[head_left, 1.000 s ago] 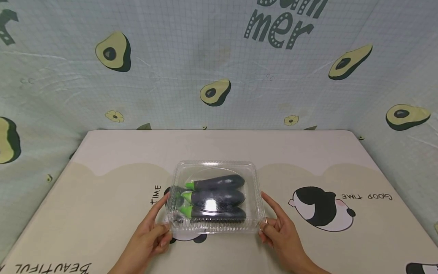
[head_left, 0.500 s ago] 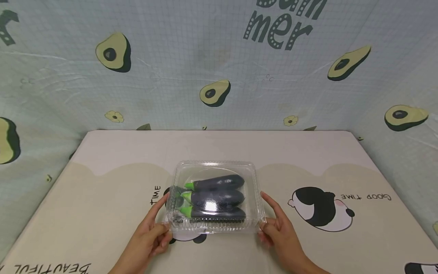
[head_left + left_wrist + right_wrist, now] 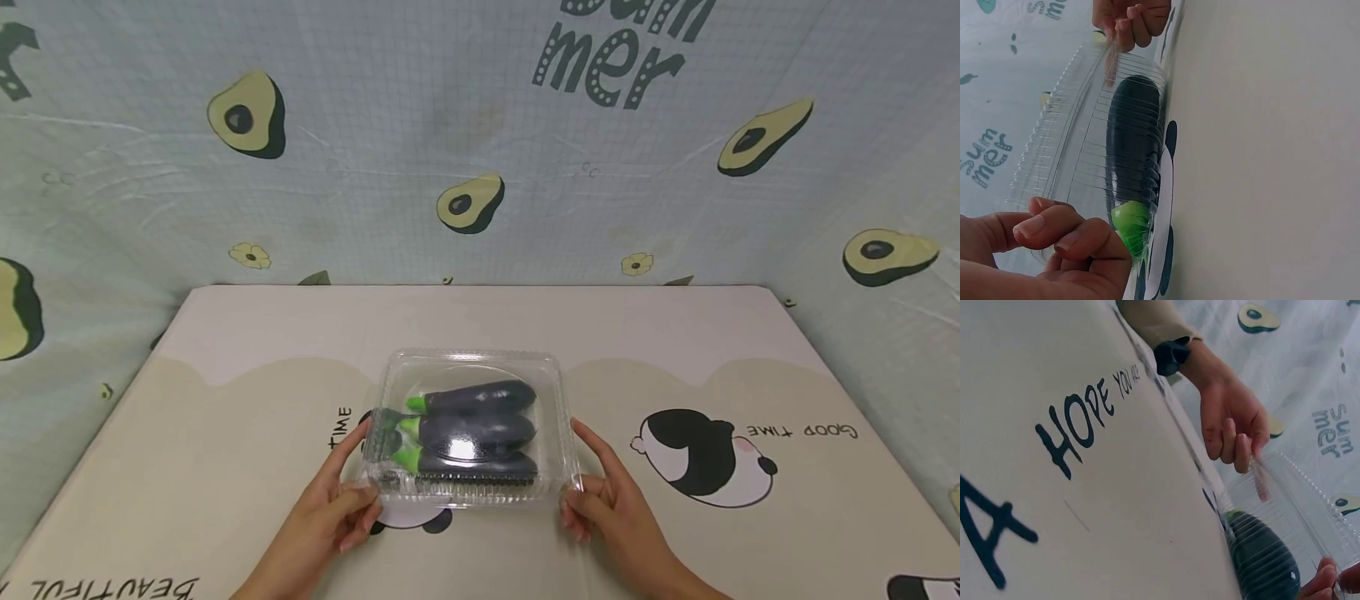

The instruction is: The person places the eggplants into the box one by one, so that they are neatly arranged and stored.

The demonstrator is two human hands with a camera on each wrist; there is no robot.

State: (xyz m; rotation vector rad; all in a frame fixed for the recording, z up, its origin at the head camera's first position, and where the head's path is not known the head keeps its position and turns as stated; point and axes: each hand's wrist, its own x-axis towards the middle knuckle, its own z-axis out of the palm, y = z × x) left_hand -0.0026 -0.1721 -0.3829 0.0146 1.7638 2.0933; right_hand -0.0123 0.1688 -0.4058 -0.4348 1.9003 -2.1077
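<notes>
A clear plastic clamshell box [image 3: 555,392] stands mid-table with its lid over 3 eggplants. The eggplants [image 3: 476,433] lie side by side, dark purple, their green stem ends to the left. My left hand [image 3: 318,521] pinches the box's near left corner between thumb and curled fingers, its index finger stretched along the left side. At the near right corner my right hand [image 3: 618,521] pinches the rim the same way, index finger along the right side. In the left wrist view the ribbed box wall [image 3: 1094,125] shows between both hands. Whether the lid is latched cannot be told.
The table [image 3: 262,325] has a pale cover printed with dogs, clouds and lettering. Behind and at both sides hangs a light cloth [image 3: 360,200] with avocado prints. A dark band [image 3: 1171,357] is on the left wrist in the right wrist view.
The box has shifted very slightly up in the head view. Both thumbs have slid a little inward along its near rim; the eggplants stay in place inside.
</notes>
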